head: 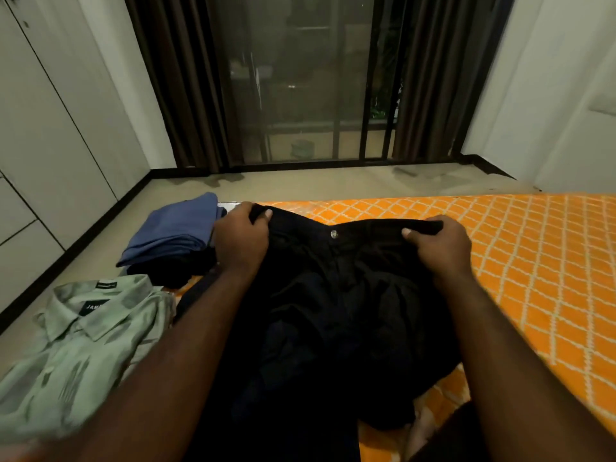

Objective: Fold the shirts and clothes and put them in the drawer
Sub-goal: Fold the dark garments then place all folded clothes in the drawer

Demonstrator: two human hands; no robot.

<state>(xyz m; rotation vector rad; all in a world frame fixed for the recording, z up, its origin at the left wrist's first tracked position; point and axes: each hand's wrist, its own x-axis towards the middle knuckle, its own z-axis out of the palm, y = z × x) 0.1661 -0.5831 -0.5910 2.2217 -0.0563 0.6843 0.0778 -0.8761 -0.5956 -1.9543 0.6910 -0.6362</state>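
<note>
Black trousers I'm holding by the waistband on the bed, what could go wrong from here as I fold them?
The black trousers lie bunched below the waistband that the left hand and right hand pinch, so a fold now may trap creases. The folded blue garment sits right beside the left hand at the bed's edge; a sweep could knock it to the floor.

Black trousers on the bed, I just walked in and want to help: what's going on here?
A person is sorting laundry on an orange patterned bed cover. The left hand and right hand each grip the waistband of the black trousers, which lie spread and still crumpled, not yet folded. Beside the left arm, a folded blue garment sits on dark clothes, and a folded pale green shirt lies nearer the camera. No drawer is in view.
</note>
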